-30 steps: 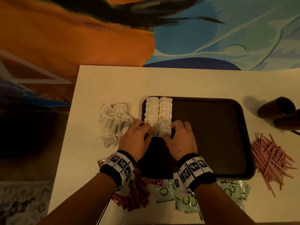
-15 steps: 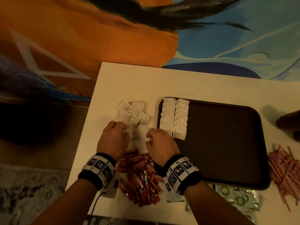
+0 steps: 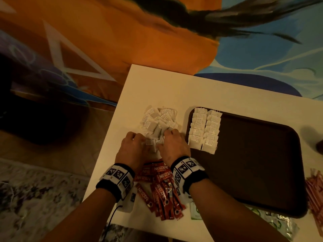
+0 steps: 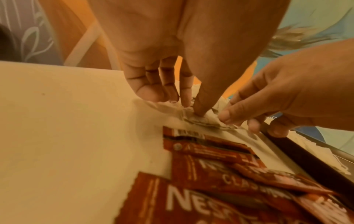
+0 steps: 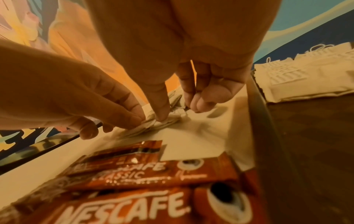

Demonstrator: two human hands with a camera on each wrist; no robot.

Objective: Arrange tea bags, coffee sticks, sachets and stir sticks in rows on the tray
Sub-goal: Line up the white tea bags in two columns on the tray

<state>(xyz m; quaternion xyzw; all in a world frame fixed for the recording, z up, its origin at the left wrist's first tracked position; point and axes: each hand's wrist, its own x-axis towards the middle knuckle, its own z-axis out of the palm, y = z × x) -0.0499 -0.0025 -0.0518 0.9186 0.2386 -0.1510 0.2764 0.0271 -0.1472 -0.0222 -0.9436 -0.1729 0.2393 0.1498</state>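
Nearest me lie red foil coffee sticks (image 3: pixel 160 187). At twelve o'clock beyond, my left hand (image 3: pixel 130 149) and right hand (image 3: pixel 174 145) pinch limp, feather-light white paper tea bags (image 3: pixel 158 124); I'd grip the flat bodies, since strings snag.

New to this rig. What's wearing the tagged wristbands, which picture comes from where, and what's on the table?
No robot: a person with a camera on the head and one on each wrist. The head view looks down at both hands; each wrist view looks along its own fingers.

On the table sits a dark tray with two rows of tea bags. Beside it lie a loose tea bag pile, red coffee sticks, green sachets and pink stir sticks.

The left hand and right hand are both pinching tea bags at the pile's near edge.
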